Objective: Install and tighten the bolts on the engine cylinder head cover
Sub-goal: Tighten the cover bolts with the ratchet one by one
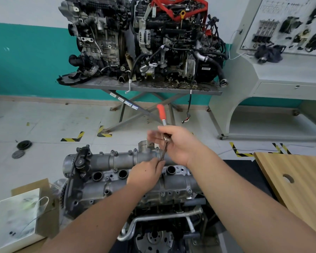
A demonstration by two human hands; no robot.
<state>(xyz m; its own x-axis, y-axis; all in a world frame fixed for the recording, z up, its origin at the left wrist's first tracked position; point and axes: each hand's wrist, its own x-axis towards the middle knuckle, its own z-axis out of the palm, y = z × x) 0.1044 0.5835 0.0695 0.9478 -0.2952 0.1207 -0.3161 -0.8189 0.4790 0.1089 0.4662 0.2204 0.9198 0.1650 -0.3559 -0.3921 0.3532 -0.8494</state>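
The grey cylinder head cover (106,159) lies on the engine in front of me, with several bolts standing along its far and near edges. My right hand (179,145) grips the head of a ratchet wrench with a red handle (161,111), held upright above the cover's middle. A thin extension runs down from the ratchet toward the cover. My left hand (144,174) pinches the lower end of that extension at the cover, hiding the socket and the bolt beneath. The right fingers look blurred.
A white box (15,218) sits on cardboard at the lower left. A wooden board with a round hole (299,181) lies at the right. Two engines (144,39) stand on a grey lift table behind. A training panel cabinet (285,61) stands at the back right.
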